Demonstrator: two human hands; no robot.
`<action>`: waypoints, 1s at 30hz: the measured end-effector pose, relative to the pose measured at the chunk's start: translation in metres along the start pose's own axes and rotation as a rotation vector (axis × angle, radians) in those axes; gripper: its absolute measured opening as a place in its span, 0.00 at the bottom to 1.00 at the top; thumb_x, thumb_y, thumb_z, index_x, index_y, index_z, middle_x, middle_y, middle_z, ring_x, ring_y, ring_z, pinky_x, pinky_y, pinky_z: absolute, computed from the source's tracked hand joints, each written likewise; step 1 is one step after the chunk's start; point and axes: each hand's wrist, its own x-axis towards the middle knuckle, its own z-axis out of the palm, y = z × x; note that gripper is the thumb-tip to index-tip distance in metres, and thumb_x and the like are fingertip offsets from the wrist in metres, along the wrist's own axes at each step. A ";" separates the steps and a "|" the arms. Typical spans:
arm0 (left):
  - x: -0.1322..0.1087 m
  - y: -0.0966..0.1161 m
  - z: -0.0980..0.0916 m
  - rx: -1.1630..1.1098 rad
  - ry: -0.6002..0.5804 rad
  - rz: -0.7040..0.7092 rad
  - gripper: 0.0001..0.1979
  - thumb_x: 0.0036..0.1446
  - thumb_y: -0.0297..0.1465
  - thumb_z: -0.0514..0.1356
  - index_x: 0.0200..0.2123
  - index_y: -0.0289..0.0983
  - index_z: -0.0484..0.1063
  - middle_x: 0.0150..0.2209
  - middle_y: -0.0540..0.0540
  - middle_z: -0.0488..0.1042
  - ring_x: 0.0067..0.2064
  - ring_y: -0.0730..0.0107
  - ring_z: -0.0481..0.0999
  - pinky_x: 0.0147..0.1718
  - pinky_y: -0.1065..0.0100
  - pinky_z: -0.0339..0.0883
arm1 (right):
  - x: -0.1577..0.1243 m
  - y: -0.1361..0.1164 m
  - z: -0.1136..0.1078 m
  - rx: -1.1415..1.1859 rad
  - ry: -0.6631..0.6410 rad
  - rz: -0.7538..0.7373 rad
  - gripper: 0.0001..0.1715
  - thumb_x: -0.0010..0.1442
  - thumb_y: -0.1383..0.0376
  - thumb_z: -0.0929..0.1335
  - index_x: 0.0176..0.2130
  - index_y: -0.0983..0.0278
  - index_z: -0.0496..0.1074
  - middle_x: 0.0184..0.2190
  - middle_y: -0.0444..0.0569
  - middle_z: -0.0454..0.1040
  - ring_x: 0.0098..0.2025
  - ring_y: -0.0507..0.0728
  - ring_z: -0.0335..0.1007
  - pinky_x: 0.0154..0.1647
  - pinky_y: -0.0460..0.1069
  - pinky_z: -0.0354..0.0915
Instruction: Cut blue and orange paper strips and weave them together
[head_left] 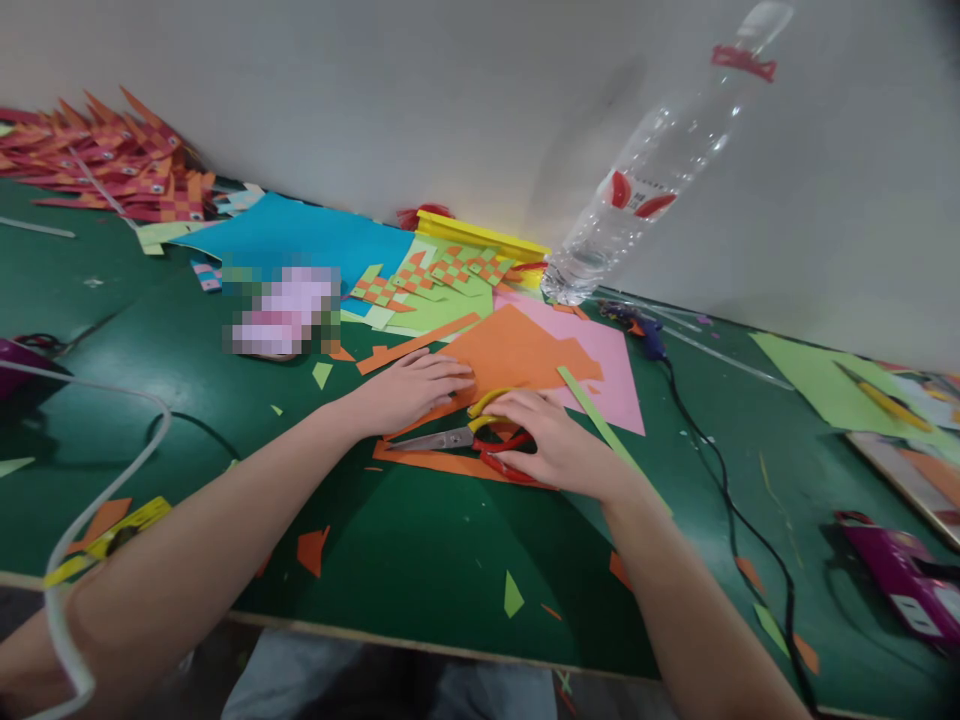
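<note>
My right hand [551, 440] grips a pair of scissors [435, 440] by its yellow and red handles. The blades point left and look closed or nearly so, lying over the edge of an orange paper strip [450, 462]. My left hand [420, 390] lies flat with fingers stretched on the left part of an orange paper sheet [517, 340]. That sheet rests partly on a pink sheet [619, 375]. A narrow green strip [600, 420] slants across beside my right hand. Woven orange-and-green paper fish [416, 278] lie beyond my hands.
A tilted plastic bottle [637, 190] stands at the wall. To the right are a glue gun [637, 330] with a black cord and a purple power strip [904, 580]. Blue paper [300, 235], a blurred pinkish object [285, 310] and a red woven pile [127, 165] lie left. Scraps dot the green table [420, 570].
</note>
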 end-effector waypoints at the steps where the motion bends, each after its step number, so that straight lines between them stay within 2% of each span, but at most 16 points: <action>1: 0.000 0.000 0.000 0.000 0.002 0.000 0.19 0.71 0.35 0.43 0.61 0.40 0.60 0.63 0.48 0.62 0.65 0.67 0.56 0.62 0.62 0.45 | 0.000 0.000 0.000 0.003 -0.001 0.002 0.21 0.58 0.61 0.69 0.51 0.59 0.68 0.50 0.52 0.72 0.54 0.62 0.66 0.56 0.60 0.58; 21: 0.000 0.000 -0.001 -0.075 0.041 -0.016 0.19 0.70 0.34 0.44 0.57 0.38 0.65 0.60 0.46 0.67 0.62 0.66 0.61 0.61 0.60 0.50 | -0.009 -0.007 0.004 -0.007 0.080 0.063 0.18 0.56 0.61 0.69 0.47 0.58 0.67 0.48 0.51 0.74 0.49 0.61 0.70 0.51 0.59 0.61; 30: 0.000 -0.004 0.002 -0.075 0.043 0.000 0.19 0.69 0.30 0.43 0.56 0.37 0.67 0.60 0.45 0.67 0.63 0.66 0.60 0.61 0.60 0.50 | -0.015 -0.007 -0.001 -0.026 0.035 0.093 0.19 0.55 0.60 0.69 0.47 0.60 0.67 0.46 0.51 0.74 0.49 0.62 0.70 0.51 0.60 0.62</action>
